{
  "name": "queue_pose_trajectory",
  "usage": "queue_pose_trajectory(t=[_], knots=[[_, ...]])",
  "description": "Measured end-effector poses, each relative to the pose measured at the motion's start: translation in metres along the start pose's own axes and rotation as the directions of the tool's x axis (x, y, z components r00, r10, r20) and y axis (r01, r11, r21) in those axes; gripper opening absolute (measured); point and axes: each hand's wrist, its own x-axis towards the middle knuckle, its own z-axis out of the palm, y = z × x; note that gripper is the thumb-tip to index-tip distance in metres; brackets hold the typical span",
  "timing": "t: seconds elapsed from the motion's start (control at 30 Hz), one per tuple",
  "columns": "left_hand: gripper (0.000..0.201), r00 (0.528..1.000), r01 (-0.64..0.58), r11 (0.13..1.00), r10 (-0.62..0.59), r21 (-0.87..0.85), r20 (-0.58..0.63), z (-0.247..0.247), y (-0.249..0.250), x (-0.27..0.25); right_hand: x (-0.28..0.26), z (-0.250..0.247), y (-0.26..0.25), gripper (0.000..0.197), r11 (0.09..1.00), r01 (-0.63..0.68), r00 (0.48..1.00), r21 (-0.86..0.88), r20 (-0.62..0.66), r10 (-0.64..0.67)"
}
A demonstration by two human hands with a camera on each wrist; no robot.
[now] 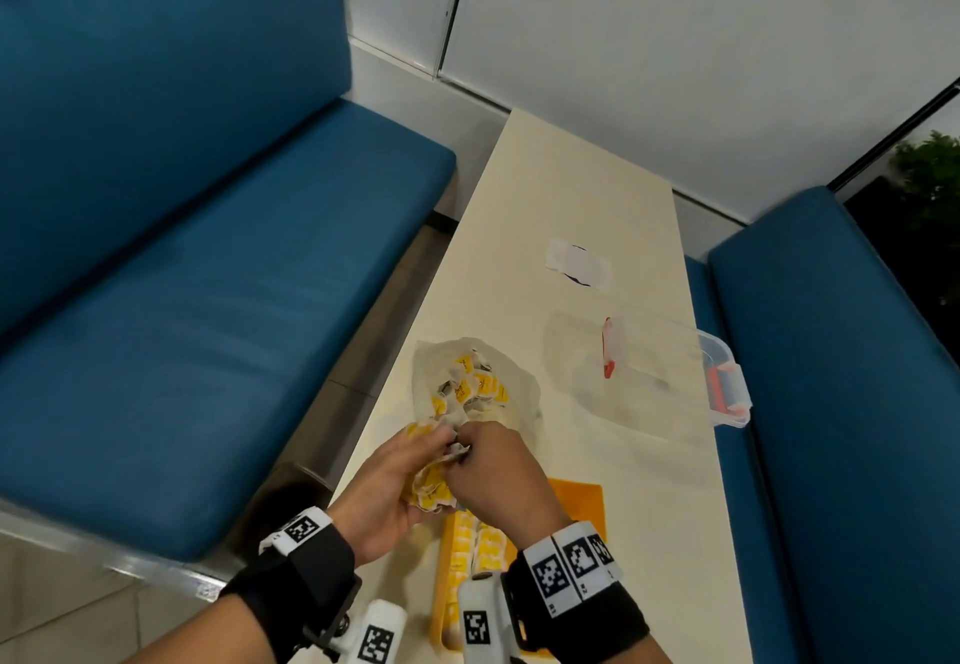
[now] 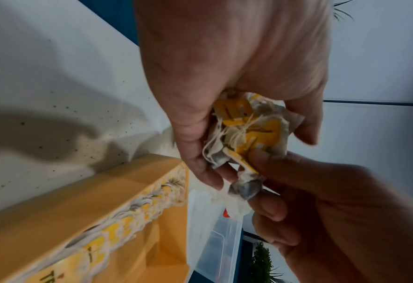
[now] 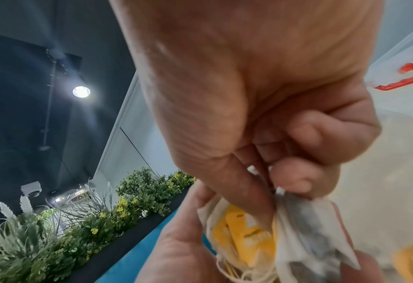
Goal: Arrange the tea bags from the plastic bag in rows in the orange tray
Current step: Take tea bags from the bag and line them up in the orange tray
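A round ceiling lamp point(image 3: 81, 92) is glaring in the right wrist view, casting soft shadows across the pale worktop point(image 1: 582, 195). Edges are bending (wide lenses), and both wrist views are blurring up close, looking dim.

Our left hand point(image 1: 387, 481) cups a clump of tea bags point(image 2: 246, 132); our right hand point(image 1: 493, 471) pinches one beside it.

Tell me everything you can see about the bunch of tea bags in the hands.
The clump of tea bags is several crumpled white paper sachets with dark contents, yellow tags and tangled pale strings. The left hand cups it above the table, near the orange tray; the right hand pinches one bag at its edge.
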Motion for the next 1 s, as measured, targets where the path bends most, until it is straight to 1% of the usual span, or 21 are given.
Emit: queue_pose_trajectory(t=[0.1,0.17,0.23,0.4,0.5,0.57,0.67,0.77,0.87,0.93,1.0], knots=[[0.037,1.000,-0.020,1.000,0.020,-0.003,-0.004,-0.008,-0.006,0.001,0.001,0.003,0.000,0.018,1.000,-0.012,0.999,-0.014,0.032,0.013],[0.037,1.000,-0.015,1.000,0.015,-0.024,-0.027,-0.013,-0.006,0.003,0.001,0.005,0.001,0.023,1.000,-0.027,0.999,0.002,0.044,0.027],[0.033,0.998,-0.013,0.999,0.010,-0.053,-0.059,-0.017,-0.006,0.005,-0.001,0.007,0.004,0.027,0.999,-0.038,0.998,0.037,0.043,0.036],[0.016,0.990,-0.012,0.990,-0.007,-0.137,-0.138,-0.027,-0.007,0.008,-0.004,0.009,0.011,0.027,0.996,-0.061,0.998,0.058,0.032,0.059],[0.016,0.984,-0.010,0.985,-0.021,-0.173,-0.176,-0.034,-0.007,0.009,-0.006,0.013,0.019,0.030,0.993,-0.087,0.995,0.081,0.061,0.082],[0.017,0.983,-0.015,0.978,-0.024,-0.210,-0.181,-0.037,-0.007,0.010,-0.009,0.013,0.025,0.028,0.991,-0.093,0.993,0.092,0.080,0.086],[0.019,0.980,-0.008,0.970,-0.041,-0.243,-0.196,-0.040,-0.006,0.011,-0.017,0.007,0.033,0.020,0.991,-0.084,0.994,0.104,0.083,0.076],[0.027,0.977,0.013,0.966,-0.068,-0.258,-0.202,-0.042,-0.006,0.009,-0.026,-0.001,0.044,0.014,0.987,-0.058,0.998,0.151,0.030,0.054],[0.036,0.974,0.042,0.970,-0.093,-0.240,-0.206,-0.046,-0.008,0.006,-0.032,-0.007,0.060,0.011,0.992,-0.025,0.995,0.122,-0.093,0.036],[0.038,0.971,0.055,0.971,-0.106,-0.232,-0.215,-0.050,-0.010,0.004,-0.036,-0.010,0.073,0.017,0.987,-0.016,0.988,0.157,-0.147,0.039],[0.039,0.968,0.066,0.971,-0.118,-0.230,-0.220,-0.052,-0.011,0.003,-0.040,-0.013,0.089,0.030,0.973,-0.024,0.984,0.228,-0.164,0.063]])
